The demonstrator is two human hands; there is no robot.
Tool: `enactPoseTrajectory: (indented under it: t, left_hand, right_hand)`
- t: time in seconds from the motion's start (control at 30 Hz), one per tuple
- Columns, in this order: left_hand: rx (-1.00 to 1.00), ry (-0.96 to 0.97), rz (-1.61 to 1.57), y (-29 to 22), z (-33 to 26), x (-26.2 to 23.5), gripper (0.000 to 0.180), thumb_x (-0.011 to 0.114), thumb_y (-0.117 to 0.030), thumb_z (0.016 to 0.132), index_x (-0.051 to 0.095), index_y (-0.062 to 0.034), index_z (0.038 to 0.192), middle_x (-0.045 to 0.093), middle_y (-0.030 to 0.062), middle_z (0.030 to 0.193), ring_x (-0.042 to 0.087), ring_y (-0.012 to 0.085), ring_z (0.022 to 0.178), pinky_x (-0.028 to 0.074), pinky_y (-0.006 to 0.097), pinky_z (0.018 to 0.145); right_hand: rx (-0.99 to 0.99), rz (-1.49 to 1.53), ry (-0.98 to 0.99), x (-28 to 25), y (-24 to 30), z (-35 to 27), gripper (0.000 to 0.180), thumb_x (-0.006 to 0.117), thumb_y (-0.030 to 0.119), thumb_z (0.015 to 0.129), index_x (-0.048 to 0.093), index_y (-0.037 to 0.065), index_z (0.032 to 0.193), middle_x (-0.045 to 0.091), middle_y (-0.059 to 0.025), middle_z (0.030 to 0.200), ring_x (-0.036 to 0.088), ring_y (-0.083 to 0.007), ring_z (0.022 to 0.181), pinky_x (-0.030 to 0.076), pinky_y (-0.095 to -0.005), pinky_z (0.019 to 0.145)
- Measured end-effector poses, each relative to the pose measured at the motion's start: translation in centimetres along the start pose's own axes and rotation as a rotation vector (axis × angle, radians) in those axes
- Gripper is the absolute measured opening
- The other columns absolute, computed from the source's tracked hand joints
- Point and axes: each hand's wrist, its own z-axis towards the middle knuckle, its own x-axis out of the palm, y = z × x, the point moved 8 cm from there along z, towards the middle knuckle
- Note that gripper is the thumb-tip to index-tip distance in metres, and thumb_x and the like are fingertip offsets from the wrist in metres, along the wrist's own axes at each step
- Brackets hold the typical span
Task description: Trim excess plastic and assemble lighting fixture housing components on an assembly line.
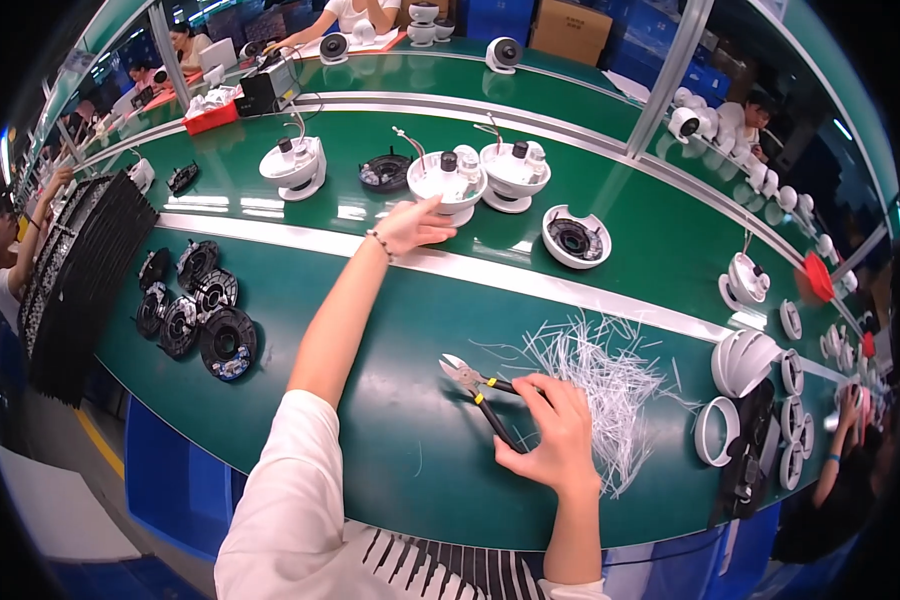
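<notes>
Centrally, pliers; table edge well apart.

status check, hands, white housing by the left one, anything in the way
Left hand at white housing, grip unclear. Right hand holding cutters, handles spread. Loose white strips piled beside right hand, away from housing.

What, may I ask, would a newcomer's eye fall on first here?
Probably the messy heap of thin white strips on the bench's right side. Just left of it, the right grip holds black-and-yellow pliers. Dark round parts cluster at the bench's left.
</notes>
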Motion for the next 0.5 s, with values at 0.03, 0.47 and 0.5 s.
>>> enactPoseTrajectory:
  t: [0.03,0.47,0.5]
  left_hand:
    - [-0.065,-0.018,0.05,-0.4,-0.6,-1.2,0.061,0.054,-0.044,0.079,0.044,0.0069,0.111,0.057,0.0183,0.098,0.06,0.0229,0.082,0.049,0.027,0.068]
    - [0.168,-0.824,0.249,-2.2,8.7,-18.8,0.033,0.061,-0.02,0.074,0.052,0.0039,0.095,0.054,0.0156,0.092,0.056,0.0252,0.08,0.053,0.036,0.059]
    - [0.158,-0.823,0.239,-1.6,9.1,-18.5,0.029,0.061,-0.019,0.074,0.054,0.0032,0.09,0.055,0.0145,0.088,0.056,0.0238,0.077,0.053,0.035,0.06]
  right_hand:
    - [0.001,0.003,0.004,0.1,0.1,0.1,0.05,0.068,0.019,0.049,0.055,0.004,0.094,0.052,-0.0054,0.094,0.049,-0.0217,0.076,0.036,-0.0314,0.065]
    - [-0.075,0.144,0.178,2.5,1.0,0.4,0.051,0.068,0.021,0.049,0.055,0.003,0.096,0.053,-0.0077,0.095,0.051,-0.024,0.078,0.039,-0.0325,0.067]
    - [-0.073,0.158,0.194,2.7,1.1,0.3,0.051,0.068,0.021,0.049,0.055,0.004,0.096,0.053,-0.0077,0.096,0.051,-0.024,0.078,0.039,-0.0328,0.068]
